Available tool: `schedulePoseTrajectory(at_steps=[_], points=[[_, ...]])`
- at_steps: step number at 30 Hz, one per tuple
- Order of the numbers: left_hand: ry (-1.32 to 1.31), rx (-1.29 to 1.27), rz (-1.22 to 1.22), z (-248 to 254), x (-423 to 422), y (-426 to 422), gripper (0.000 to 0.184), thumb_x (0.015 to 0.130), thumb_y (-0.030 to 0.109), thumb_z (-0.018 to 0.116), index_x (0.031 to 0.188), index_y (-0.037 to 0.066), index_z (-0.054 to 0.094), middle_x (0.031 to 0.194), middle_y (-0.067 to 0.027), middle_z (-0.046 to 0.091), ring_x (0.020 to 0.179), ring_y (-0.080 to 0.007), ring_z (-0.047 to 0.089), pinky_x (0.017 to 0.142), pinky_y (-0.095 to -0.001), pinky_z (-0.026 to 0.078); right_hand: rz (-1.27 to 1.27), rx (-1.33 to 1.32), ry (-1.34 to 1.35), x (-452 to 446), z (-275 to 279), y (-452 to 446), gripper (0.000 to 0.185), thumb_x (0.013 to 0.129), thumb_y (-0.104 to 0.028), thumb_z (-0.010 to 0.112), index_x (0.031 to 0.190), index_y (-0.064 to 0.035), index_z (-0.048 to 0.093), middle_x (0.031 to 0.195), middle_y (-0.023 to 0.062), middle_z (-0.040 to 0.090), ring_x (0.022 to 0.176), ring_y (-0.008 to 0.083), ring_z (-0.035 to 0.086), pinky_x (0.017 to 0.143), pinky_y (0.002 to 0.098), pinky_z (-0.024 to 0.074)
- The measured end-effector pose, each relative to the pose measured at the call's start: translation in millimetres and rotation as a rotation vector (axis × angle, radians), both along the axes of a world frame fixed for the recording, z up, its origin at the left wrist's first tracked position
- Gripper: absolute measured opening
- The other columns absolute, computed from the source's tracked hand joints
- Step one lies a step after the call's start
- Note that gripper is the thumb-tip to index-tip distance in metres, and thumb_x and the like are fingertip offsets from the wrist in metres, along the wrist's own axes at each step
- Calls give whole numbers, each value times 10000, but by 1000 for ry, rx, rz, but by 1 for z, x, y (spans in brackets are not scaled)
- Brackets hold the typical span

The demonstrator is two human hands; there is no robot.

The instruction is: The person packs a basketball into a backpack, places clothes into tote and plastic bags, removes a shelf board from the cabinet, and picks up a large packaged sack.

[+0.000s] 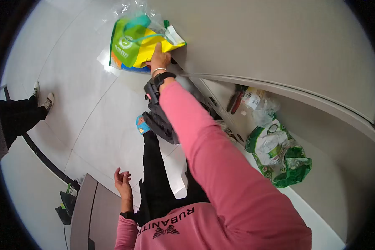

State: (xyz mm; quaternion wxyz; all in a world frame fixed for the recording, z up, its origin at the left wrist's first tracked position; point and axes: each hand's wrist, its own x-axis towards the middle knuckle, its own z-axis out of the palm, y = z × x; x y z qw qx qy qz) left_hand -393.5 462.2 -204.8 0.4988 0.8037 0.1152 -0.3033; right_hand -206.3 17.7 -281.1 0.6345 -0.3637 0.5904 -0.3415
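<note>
My right hand [159,60], reaching out in front, has its fingers closed on the edge of a green and yellow bag [131,48]. The bag carries a white round logo and a teal strap, and clear plastic [127,12] shows at its far end. A dark band with a box-like device is around my right wrist. Low on the left, my left hand [123,183] hangs in the air with loosely curled, parted fingers and nothing in it. Dark grey fabric [160,123] lies below my right forearm, close to my blue slipper [142,125].
Right of my arm is an open cabinet space [321,150] holding a crumpled green and white package [275,154], a clear plastic bag [266,112] and red-handled tools [236,102]. Another person's legs [23,112] stand at left. A grey cabinet [100,216] is beside my left arm.
</note>
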Motion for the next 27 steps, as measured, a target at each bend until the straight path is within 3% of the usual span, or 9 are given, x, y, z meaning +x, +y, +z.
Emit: schedulePoseTrajectory(at_steps=[3,4,8,11,13,16,21,22,27], points=[[-17,22,8,2,0,-9,406,869,123,544,1238,20,409,890,-99,596,789,-173,587,657,-287,485,354,-238,-122,-48,24,-6,511,721,-393,689,875,87,600,803,197,637,761,316,623,679,396,472],[23,33,-23,-1,-1,-8,405,867,118,542,1237,18,409,886,-104,598,786,-177,590,656,-289,488,484,-270,96,-61,5,-13,518,673,-342,742,924,83,585,809,190,641,757,290,628,668,368,471],[125,49,-63,-8,-7,-2,389,862,86,526,1226,9,415,864,-116,604,755,-189,596,641,-290,493,608,-307,62,-158,20,1,773,672,-286,757,1248,89,402,1151,253,537,1043,287,553,872,347,443],[153,58,-46,-9,-12,-2,380,856,83,529,1212,3,426,860,-114,604,755,-190,597,647,-288,492,779,-476,481,-238,45,15,660,710,-259,703,1216,67,432,1116,258,547,1011,380,542,875,372,424],[147,85,-55,-7,-15,-5,377,854,82,527,1209,1,429,863,-115,604,755,-190,597,647,-287,492,924,-693,689,-287,27,31,790,715,-358,701,1276,72,347,1240,269,445,1121,406,437,940,424,363],[157,83,-59,-10,-21,-10,370,854,80,519,1203,-5,432,868,-116,603,757,-192,597,647,-288,493,1013,-452,800,-323,32,76,899,712,-508,655,1257,125,324,1205,321,448,1119,411,445,941,432,364],[216,-1,-60,-10,-31,-30,350,852,69,500,1181,-33,437,871,-118,600,769,-192,596,657,-296,494,1018,125,645,-318,-6,118,1018,628,-538,705,1258,163,319,1212,343,440,1153,412,440,956,390,373],[217,-17,-63,-8,-34,-34,346,850,66,503,1176,-33,440,860,-116,603,768,-190,596,656,-297,493,900,30,664,-316,-38,130,912,615,-486,736,1191,149,427,1128,298,532,1098,370,509,921,368,405],[243,-12,-126,6,-44,-42,319,845,58,516,1154,-5,472,863,-107,609,739,-172,600,648,-278,484,913,458,426,-296,-62,124,843,645,-357,775,1214,128,386,1254,203,448,1131,262,466,947,315,382]])
